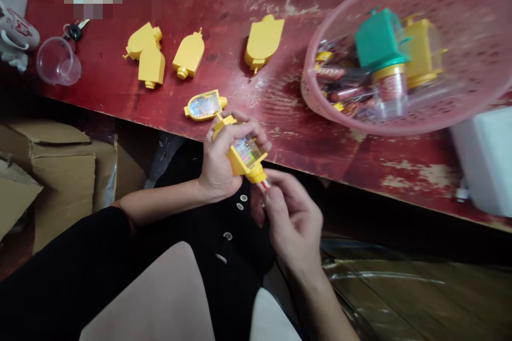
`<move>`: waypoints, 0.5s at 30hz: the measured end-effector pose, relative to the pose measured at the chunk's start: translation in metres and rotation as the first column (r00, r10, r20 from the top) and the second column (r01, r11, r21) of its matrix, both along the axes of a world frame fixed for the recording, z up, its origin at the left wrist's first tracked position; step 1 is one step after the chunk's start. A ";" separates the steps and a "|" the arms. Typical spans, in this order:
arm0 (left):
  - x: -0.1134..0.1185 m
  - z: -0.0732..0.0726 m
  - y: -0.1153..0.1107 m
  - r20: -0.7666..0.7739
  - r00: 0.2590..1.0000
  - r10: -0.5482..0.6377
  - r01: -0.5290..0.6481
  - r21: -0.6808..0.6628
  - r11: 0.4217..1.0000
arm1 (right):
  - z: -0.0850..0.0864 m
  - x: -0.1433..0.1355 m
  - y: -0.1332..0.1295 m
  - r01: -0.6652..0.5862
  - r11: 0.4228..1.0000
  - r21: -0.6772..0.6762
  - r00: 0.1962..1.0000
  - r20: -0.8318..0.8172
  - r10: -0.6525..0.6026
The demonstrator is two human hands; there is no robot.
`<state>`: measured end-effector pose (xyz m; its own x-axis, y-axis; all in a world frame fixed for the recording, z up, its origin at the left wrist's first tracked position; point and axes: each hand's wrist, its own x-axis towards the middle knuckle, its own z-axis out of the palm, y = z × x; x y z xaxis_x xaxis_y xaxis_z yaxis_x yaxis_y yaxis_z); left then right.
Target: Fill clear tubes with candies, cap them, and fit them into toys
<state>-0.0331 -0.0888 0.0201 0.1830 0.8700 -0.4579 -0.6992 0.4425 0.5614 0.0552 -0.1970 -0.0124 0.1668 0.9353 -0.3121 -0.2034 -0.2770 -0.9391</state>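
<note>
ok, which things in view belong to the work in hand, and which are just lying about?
Likely in the work:
- windowed yellow plastic case, in left hand
- red-and-white striped tube at its neck, in right hand
- five loose yellow plastic cases
- pink perforated plastic basket

Likely just lying about:
- clear plastic cup
- black-headed key
- brown cardboard

2 bare hands in view, near each other, right lower than left. Left hand: closed in grip, thumb laid across. Left forearm: slants gently up from lower left. Right hand: thumb and fingers pinched, slight blur. Right forearm: rises steeply from bottom edge.
</note>
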 end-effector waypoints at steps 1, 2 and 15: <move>0.000 0.001 0.001 -0.005 1.000 0.012 -0.012 0.006 1.000 | -0.001 0.001 -0.003 0.010 0.997 0.072 0.983 0.180 -0.023; 0.000 0.002 0.001 -0.013 1.000 0.021 -0.021 0.010 1.000 | -0.001 0.002 -0.006 -0.002 0.991 0.136 0.941 0.336 -0.044; -0.007 -0.016 -0.012 -0.109 0.992 -0.060 0.061 0.006 0.998 | -0.001 -0.014 -0.010 -0.086 0.974 -0.211 0.932 -0.363 0.003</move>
